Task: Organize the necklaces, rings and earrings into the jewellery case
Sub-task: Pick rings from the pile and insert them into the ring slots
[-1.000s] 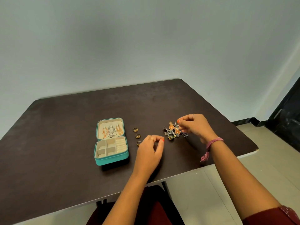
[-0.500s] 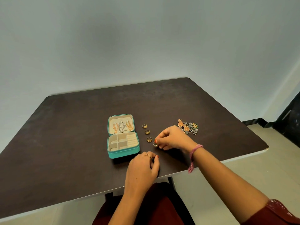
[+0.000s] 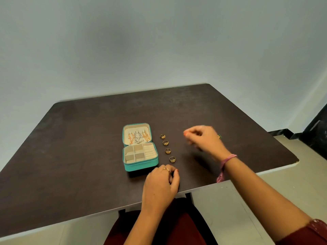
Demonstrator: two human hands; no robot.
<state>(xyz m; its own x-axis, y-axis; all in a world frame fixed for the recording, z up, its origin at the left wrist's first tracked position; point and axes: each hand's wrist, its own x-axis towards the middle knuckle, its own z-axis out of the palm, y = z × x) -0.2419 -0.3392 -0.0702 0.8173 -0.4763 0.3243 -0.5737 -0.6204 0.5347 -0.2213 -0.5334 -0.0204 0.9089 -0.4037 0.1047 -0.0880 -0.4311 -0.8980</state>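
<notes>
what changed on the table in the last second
The right hand let go of the earring pile, set a fourth ring at the near end of the row, then went back toward the pile, which it now mostly hides. The left hand drew back nearer the table edge. The case stayed open, necklaces in the lid.

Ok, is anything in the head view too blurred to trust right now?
In the head view the right hand is motion-smeared, so its fingers and anything they hold cannot be read; the four rings, jewellery case and left hand are sharp; the table edges bow from the wide lens.
</notes>
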